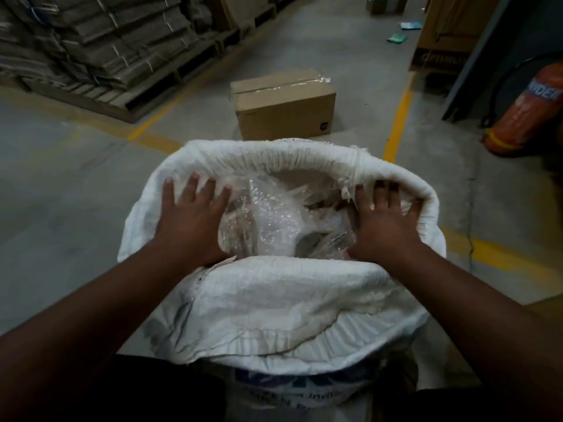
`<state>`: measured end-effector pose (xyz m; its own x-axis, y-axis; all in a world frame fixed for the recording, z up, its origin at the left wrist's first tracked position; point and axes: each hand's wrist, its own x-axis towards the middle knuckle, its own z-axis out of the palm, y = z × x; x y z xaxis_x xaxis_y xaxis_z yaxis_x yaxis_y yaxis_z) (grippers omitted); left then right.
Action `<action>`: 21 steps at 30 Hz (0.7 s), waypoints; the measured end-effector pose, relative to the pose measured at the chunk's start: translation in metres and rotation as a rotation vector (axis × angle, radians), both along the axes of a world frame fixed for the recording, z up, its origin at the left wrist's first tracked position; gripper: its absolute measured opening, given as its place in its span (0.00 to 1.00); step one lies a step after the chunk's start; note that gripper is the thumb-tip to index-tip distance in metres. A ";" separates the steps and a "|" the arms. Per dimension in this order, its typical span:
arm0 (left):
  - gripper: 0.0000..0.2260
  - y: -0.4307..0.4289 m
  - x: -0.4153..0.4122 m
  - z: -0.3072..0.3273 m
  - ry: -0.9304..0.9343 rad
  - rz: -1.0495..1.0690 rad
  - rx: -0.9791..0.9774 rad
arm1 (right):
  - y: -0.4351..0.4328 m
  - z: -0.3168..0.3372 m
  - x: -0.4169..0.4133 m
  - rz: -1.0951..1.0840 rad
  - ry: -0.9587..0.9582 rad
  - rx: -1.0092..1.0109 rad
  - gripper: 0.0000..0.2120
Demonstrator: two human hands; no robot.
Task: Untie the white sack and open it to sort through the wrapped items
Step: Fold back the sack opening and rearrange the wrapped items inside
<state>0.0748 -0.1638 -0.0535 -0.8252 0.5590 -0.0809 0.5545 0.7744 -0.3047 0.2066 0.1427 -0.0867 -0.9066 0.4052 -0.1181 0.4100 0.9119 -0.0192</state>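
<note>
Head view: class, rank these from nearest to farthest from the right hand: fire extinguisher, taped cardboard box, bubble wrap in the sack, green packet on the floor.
From the right hand:
1. Bubble wrap, just left of it, inside the sack.
2. Cardboard box, ahead, beyond the sack.
3. Fire extinguisher, far right.
4. Green packet, far ahead.

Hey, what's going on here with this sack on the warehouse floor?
A person stands over a white sack that is already untied, its mouth rolled down and wide open. The left hand and right hand reach inside with fingers spread, one at each side of the opening. Neither has closed on anything. Between them lie bubble-wrapped items, not yet lifted out. A taped cardboard box sits on the floor just beyond.
</note>
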 end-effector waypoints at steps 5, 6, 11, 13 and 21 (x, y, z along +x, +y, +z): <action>0.60 -0.026 0.011 -0.015 -0.072 0.080 0.085 | -0.003 0.004 -0.002 -0.031 -0.040 0.017 0.66; 0.61 -0.024 0.013 -0.016 -0.081 0.070 0.091 | -0.006 0.002 -0.002 -0.017 -0.047 0.054 0.64; 0.49 0.002 0.021 0.006 -0.081 -0.170 0.288 | -0.028 0.002 -0.004 0.104 -0.003 0.131 0.56; 0.39 0.013 0.022 0.011 -0.071 -0.257 0.408 | -0.035 0.005 -0.010 0.176 0.038 0.097 0.54; 0.03 0.050 -0.004 0.024 0.003 -0.372 0.292 | -0.041 0.016 -0.038 0.227 0.232 -0.093 0.35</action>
